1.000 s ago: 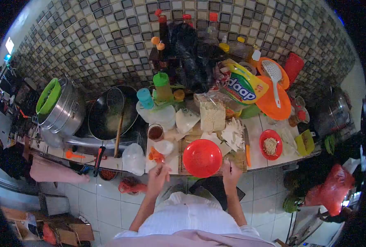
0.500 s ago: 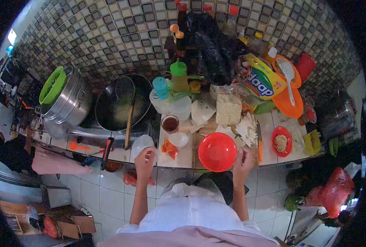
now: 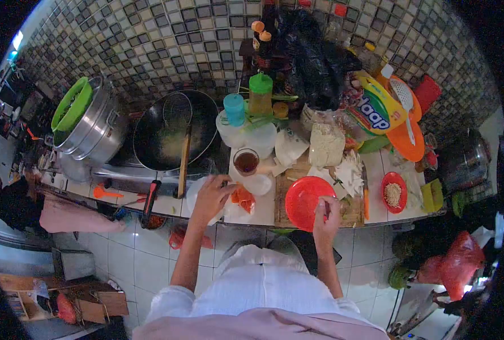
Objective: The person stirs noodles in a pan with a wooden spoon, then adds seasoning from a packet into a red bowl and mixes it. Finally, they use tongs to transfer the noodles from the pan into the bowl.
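Note:
My left hand (image 3: pixel 211 198) is over a clear plastic item (image 3: pixel 194 195) at the counter's front edge. Its fingers are spread and curve toward a small plastic packet of orange-red pieces (image 3: pixel 243 198), close to the fingertips. Beside the packet lies a small whitish plastic bundle (image 3: pixel 258 184). A red bowl (image 3: pixel 304 205) rests on a wooden cutting board (image 3: pixel 282 187). At the bowl's front right rim, my right hand (image 3: pixel 327 218) has its fingers pinched together; whatever they hold, if anything, is too small to make out.
A wok (image 3: pixel 150 133) with a wire strainer sits on the stove, its handle jutting forward. Around the board are a glass of brown liquid (image 3: pixel 246 162), a bag of pale crumbs (image 3: pixel 327 145), white slices (image 3: pixel 349 173) and a small red dish (image 3: pixel 393 192). A steel pot (image 3: pixel 102 127) stands left.
My left hand has shifted right, from the clear plastic toward the orange-red packet, its fingers opening. My right hand has moved left over the bowl's rim. The camera view has shifted slightly.

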Demonstrator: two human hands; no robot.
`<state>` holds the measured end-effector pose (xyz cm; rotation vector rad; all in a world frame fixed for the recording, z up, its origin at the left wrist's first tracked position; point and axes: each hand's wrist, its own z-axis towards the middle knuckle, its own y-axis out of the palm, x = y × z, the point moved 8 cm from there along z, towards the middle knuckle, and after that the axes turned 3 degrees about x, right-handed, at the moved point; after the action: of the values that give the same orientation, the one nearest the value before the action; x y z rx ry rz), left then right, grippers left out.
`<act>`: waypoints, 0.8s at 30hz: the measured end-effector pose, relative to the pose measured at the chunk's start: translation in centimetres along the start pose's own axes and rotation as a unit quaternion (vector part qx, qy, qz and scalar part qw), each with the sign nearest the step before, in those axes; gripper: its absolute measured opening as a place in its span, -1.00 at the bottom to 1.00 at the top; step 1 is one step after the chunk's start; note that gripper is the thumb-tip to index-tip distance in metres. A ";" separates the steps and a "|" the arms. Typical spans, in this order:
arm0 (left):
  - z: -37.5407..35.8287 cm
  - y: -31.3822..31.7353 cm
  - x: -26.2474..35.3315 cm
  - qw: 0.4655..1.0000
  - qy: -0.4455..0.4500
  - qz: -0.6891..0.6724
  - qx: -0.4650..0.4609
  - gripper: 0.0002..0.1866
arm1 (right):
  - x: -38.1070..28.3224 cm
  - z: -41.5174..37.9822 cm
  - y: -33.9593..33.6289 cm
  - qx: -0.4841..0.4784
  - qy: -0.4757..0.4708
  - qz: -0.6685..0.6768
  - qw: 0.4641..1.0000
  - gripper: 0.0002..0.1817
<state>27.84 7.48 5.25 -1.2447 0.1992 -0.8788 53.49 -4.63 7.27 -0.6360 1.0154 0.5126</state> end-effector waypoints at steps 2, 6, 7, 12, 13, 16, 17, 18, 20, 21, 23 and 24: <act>0.6 1.4 -0.6 0.999 0.048 0.014 0.015 -0.75 | -0.4 0.0 0.2 -0.008 -0.024 -0.039 0.999 -0.92; 1.3 1.9 -0.6 0.994 0.095 0.011 0.044 -0.83 | -0.5 0.0 0.1 -0.014 -0.032 -0.028 0.999 -0.91; 1.3 1.9 -0.7 0.994 0.095 0.011 0.045 -0.83 | -0.2 -0.1 0.1 -0.017 -0.023 -0.016 0.999 -0.90; 1.5 1.2 -0.6 0.991 0.109 -0.076 0.028 -0.90 | 0.1 -0.2 -0.4 -0.005 -0.019 -0.005 1.000 -0.90; 1.4 1.0 -0.3 0.991 0.110 -0.076 0.028 -0.90 | -0.3 -0.1 -0.5 -0.004 -0.035 -0.019 0.999 -0.91; 1.2 -0.9 0.1 0.988 0.069 -0.132 0.041 -0.92 | -0.9 -0.3 -0.6 -0.017 -0.038 -0.033 0.999 -0.91; 1.2 -2.0 0.7 0.986 0.079 -0.139 0.054 -0.93 | -0.8 -0.4 -0.5 -0.031 -0.025 -0.034 0.999 -0.91; 1.3 -3.1 1.3 0.983 0.090 -0.147 0.067 -0.93 | -0.5 -0.6 -0.4 -0.030 -0.026 -0.033 0.999 -0.91; 1.0 -4.3 1.7 0.973 0.064 -0.201 0.094 -0.94 | 0.9 -1.3 0.4 -0.069 0.023 0.004 0.997 -0.90; 0.8 -5.0 1.7 0.958 0.038 -0.256 0.121 -0.96 | 0.4 -1.5 0.5 -0.068 0.022 0.005 0.997 -0.90; 0.7 -5.6 2.6 0.911 -0.035 -0.388 0.133 -0.97 | -0.8 -2.1 2.2 -0.137 0.030 0.031 0.990 -0.88; 0.3 -4.7 2.5 0.841 -0.113 -0.512 0.134 -0.97 | 0.1 -3.0 3.2 -0.211 0.082 0.056 0.972 -0.77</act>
<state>27.46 5.74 10.30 -1.1378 -0.8450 -1.5827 49.54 -4.43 5.21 -1.0151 1.1107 0.7973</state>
